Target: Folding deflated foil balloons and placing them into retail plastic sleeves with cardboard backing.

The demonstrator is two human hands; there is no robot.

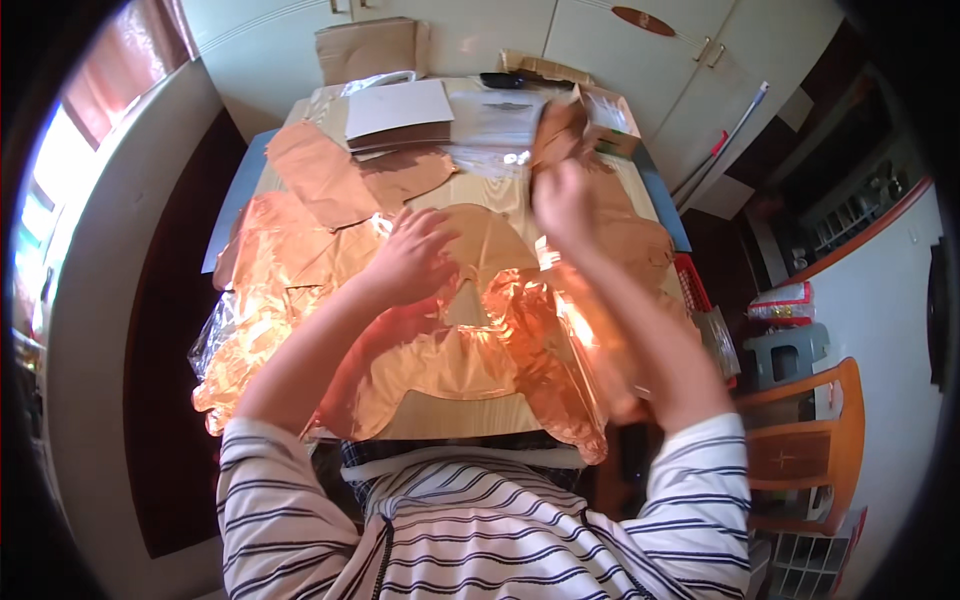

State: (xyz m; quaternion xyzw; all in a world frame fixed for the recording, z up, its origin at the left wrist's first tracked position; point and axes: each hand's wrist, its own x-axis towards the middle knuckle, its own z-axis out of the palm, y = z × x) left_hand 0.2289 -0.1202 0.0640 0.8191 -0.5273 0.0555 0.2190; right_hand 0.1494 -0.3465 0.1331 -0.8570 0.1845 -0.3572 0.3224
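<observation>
Striped shirt (pixel 465 530) against the table's (pixel 460 417) near edge, where a copper foil balloon (pixel 450 365) lies opened out but seemingly unfilled, left hand (pixel 415 262) above the foil, fingers apart, blurred right hand (pixel 567 205) apparently clamped on a brown folded piece (pixel 560 135) toward the far right corner.

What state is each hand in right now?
Left hand: open, above shiny, crinkled, copper-coloured foil sheets.
Right hand: closed, seemingly holding an elongated, copper-brown foil piece, motion-blurred.
</observation>
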